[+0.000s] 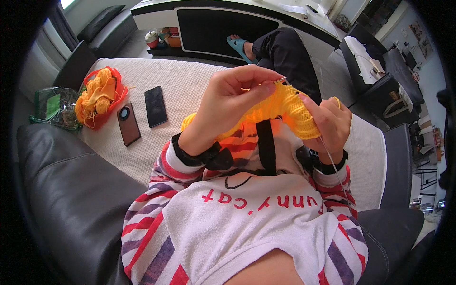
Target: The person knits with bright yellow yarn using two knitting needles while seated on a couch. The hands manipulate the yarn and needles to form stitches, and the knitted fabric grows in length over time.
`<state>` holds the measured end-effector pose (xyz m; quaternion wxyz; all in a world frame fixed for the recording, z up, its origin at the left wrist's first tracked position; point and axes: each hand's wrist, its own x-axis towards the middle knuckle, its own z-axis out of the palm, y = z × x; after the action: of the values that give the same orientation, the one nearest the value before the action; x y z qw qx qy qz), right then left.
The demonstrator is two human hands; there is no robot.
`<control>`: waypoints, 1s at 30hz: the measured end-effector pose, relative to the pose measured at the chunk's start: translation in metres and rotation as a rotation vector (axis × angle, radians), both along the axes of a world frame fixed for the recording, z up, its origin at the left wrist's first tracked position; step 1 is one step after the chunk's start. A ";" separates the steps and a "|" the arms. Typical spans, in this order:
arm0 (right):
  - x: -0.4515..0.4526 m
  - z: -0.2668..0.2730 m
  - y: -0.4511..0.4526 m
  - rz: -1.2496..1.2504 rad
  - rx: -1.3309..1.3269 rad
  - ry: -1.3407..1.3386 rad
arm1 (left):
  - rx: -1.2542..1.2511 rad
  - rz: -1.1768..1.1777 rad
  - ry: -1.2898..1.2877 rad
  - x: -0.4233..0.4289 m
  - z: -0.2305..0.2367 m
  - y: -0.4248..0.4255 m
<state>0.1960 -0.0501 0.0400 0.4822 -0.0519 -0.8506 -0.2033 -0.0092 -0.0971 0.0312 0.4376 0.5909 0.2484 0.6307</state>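
Note:
A piece of yellow ribbed knitting (272,105) hangs between both hands, in front of the chest. My left hand (231,96) pinches its upper edge, thumb and forefinger meeting at a metal needle tip (283,79). My right hand (329,119) grips the other end of the knitting, with a strand of yellow yarn (337,102) looped at a finger. From below that hand a thin grey needle or cable (331,156) runs down past the striped sleeve. Part of the fabric passes behind my left wrist. Exactly how the stitches sit on the needle is hidden by the fingers.
On the cream sofa cover (188,74) lie a black phone (155,107), a brown phone (129,124) and a red bag of yellow yarn (101,96). A clear plastic bag (58,107) sits beside them. Ahead are a leg in dark trousers (290,53) and a black-and-white cabinet (221,30).

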 end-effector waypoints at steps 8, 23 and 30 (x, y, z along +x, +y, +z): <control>-0.002 0.001 -0.002 0.019 -0.009 -0.071 | 0.079 0.104 0.056 -0.001 -0.001 0.002; -0.008 -0.007 0.005 0.007 -0.082 0.027 | 0.144 0.221 -0.017 0.022 -0.011 -0.004; -0.012 -0.005 0.011 -0.029 -0.534 -0.153 | 0.291 0.355 0.172 0.021 -0.012 -0.001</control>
<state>0.1837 -0.0388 0.0355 0.3828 -0.1738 -0.9072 0.0181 0.0114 -0.0984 0.0189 0.2074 0.6463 0.2911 0.6742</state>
